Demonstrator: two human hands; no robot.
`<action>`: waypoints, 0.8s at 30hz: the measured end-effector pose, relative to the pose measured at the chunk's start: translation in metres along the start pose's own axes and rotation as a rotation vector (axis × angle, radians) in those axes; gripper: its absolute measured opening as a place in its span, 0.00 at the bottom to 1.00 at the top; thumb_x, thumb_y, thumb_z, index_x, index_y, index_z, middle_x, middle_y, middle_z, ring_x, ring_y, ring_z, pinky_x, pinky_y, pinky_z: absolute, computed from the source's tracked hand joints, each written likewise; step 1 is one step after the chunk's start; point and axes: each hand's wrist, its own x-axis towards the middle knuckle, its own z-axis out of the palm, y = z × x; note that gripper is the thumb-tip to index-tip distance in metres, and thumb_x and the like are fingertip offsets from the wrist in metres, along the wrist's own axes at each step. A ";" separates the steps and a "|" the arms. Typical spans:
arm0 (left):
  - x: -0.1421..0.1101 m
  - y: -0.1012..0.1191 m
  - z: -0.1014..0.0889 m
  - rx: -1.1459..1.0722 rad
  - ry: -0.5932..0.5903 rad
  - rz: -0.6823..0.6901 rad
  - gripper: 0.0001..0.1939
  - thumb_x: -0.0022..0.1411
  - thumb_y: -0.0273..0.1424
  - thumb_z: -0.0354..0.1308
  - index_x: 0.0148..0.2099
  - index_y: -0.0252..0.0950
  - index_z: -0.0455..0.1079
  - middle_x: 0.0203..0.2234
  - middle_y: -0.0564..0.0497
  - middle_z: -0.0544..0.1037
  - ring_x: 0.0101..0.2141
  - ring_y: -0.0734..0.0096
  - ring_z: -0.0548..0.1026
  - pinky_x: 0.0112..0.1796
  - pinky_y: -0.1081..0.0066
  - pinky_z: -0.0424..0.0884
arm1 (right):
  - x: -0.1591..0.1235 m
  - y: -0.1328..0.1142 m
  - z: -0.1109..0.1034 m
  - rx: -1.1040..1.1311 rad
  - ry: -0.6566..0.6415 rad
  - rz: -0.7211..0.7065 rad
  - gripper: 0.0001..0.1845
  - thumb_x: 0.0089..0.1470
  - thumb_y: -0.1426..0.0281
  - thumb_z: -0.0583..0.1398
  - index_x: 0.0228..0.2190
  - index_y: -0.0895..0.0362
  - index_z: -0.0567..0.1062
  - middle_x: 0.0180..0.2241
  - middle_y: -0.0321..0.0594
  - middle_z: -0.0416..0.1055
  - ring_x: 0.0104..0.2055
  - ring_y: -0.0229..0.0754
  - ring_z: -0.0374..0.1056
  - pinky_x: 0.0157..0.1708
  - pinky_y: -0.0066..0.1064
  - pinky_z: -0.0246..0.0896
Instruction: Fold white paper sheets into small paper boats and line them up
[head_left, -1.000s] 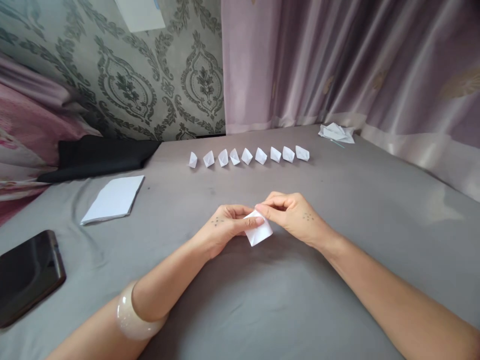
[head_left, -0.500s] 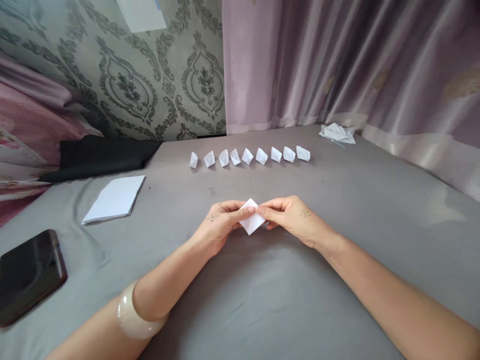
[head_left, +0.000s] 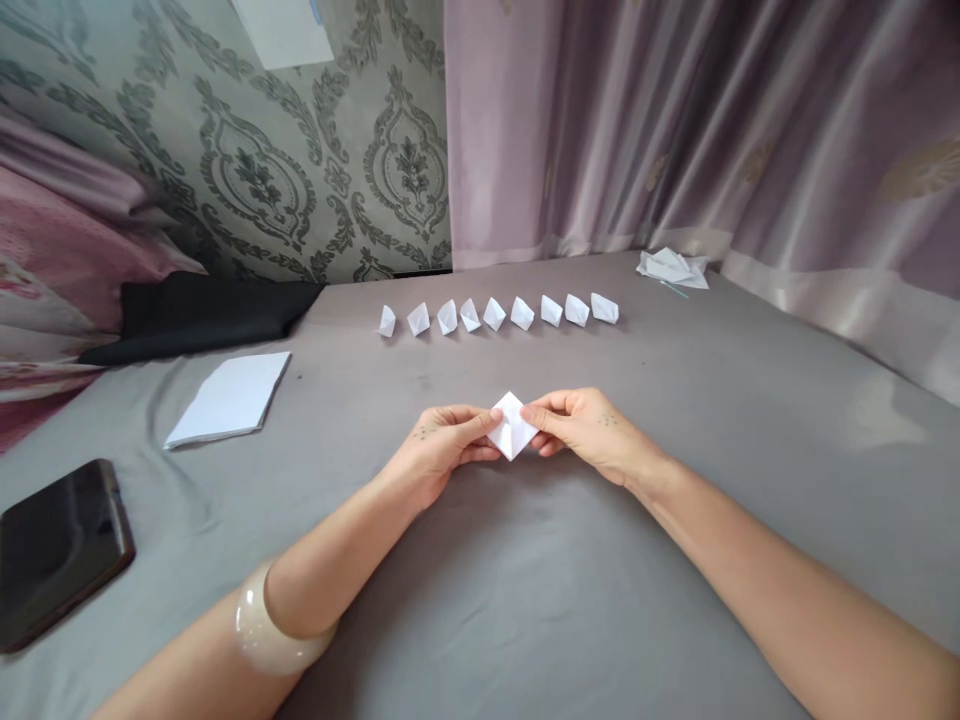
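Note:
A small white folded paper (head_left: 512,428), diamond-shaped with a crease down its middle, is held up between both hands. My left hand (head_left: 448,442) pinches its left corner, thumb on the front face and fingers behind. At the right corner my right hand (head_left: 576,425) pinches it with thumb and fingers. Beyond the hands, several small folded white paper pieces (head_left: 523,313) stand in a row across the grey cloth (head_left: 480,590).
On the left lie a stack of white paper (head_left: 229,400) and a dark phone (head_left: 64,555). A black cloth (head_left: 217,312) is behind the stack. Crumpled white papers (head_left: 673,267) lie at the back right by the purple curtain (head_left: 585,130). A patterned wall (head_left: 337,150) rises behind.
Both thumbs have moved apart, from the paper's middle out toward its side corners. The paper has shifted slightly right and up, and more of its front face shows.

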 end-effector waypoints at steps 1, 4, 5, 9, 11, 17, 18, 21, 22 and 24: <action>0.000 0.000 0.000 0.007 0.018 0.008 0.16 0.49 0.38 0.68 0.34 0.29 0.78 0.28 0.45 0.78 0.29 0.74 0.74 0.34 0.74 0.72 | 0.001 0.001 -0.001 0.034 -0.015 0.016 0.12 0.50 0.63 0.65 0.30 0.60 0.78 0.27 0.39 0.76 0.27 0.32 0.69 0.29 0.24 0.68; 0.001 0.002 0.000 -0.001 0.076 0.029 0.16 0.48 0.37 0.69 0.33 0.28 0.77 0.27 0.46 0.78 0.27 0.75 0.73 0.33 0.74 0.72 | 0.003 0.003 -0.004 0.139 -0.100 0.061 0.13 0.50 0.62 0.65 0.32 0.60 0.79 0.31 0.42 0.77 0.31 0.34 0.71 0.32 0.24 0.69; 0.001 0.002 0.000 -0.010 0.090 0.031 0.16 0.47 0.37 0.69 0.33 0.28 0.77 0.27 0.46 0.78 0.26 0.75 0.73 0.33 0.73 0.71 | 0.004 0.004 -0.004 0.161 -0.117 0.075 0.12 0.50 0.63 0.65 0.32 0.61 0.79 0.31 0.42 0.77 0.32 0.34 0.72 0.33 0.24 0.69; 0.000 0.004 0.002 -0.030 0.093 0.024 0.15 0.47 0.36 0.69 0.33 0.28 0.77 0.26 0.46 0.78 0.26 0.76 0.73 0.33 0.74 0.71 | 0.006 0.004 -0.005 0.157 -0.074 0.071 0.08 0.48 0.68 0.66 0.30 0.61 0.79 0.26 0.40 0.76 0.28 0.33 0.71 0.31 0.24 0.69; 0.000 0.003 0.001 -0.022 0.084 0.014 0.15 0.48 0.36 0.69 0.32 0.28 0.76 0.24 0.48 0.76 0.25 0.76 0.72 0.31 0.74 0.71 | 0.007 0.004 -0.005 0.134 -0.037 0.043 0.07 0.48 0.69 0.66 0.29 0.61 0.79 0.24 0.38 0.75 0.26 0.32 0.70 0.30 0.23 0.69; 0.008 0.000 -0.007 0.005 0.078 0.065 0.16 0.47 0.37 0.70 0.31 0.28 0.75 0.21 0.49 0.75 0.24 0.77 0.72 0.30 0.75 0.69 | 0.010 0.005 -0.006 0.203 -0.099 0.054 0.11 0.50 0.65 0.65 0.35 0.58 0.79 0.32 0.40 0.77 0.32 0.34 0.72 0.34 0.25 0.69; 0.009 0.000 -0.008 0.000 0.071 0.064 0.16 0.47 0.37 0.70 0.31 0.28 0.75 0.21 0.50 0.75 0.24 0.78 0.72 0.30 0.75 0.69 | 0.010 0.005 -0.004 0.220 -0.142 0.058 0.13 0.50 0.63 0.65 0.37 0.57 0.79 0.34 0.41 0.77 0.34 0.34 0.72 0.36 0.25 0.69; 0.012 -0.002 -0.007 -0.026 0.044 0.070 0.16 0.45 0.37 0.70 0.29 0.29 0.74 0.20 0.51 0.73 0.23 0.79 0.71 0.29 0.76 0.68 | 0.013 0.004 0.004 0.233 -0.211 0.061 0.15 0.47 0.63 0.67 0.36 0.58 0.79 0.36 0.41 0.77 0.36 0.34 0.72 0.37 0.24 0.68; 0.012 -0.002 -0.007 -0.026 0.043 0.078 0.16 0.45 0.37 0.71 0.28 0.29 0.74 0.19 0.52 0.73 0.22 0.79 0.70 0.28 0.76 0.68 | 0.014 0.004 0.007 0.231 -0.198 0.065 0.14 0.44 0.64 0.69 0.34 0.59 0.80 0.34 0.40 0.77 0.35 0.34 0.71 0.35 0.23 0.68; 0.012 -0.002 -0.006 -0.004 0.059 0.084 0.16 0.44 0.37 0.71 0.28 0.29 0.74 0.18 0.52 0.72 0.21 0.80 0.69 0.27 0.76 0.67 | 0.017 0.004 0.012 0.226 -0.153 0.093 0.13 0.41 0.66 0.70 0.30 0.60 0.80 0.30 0.39 0.76 0.30 0.32 0.70 0.30 0.21 0.67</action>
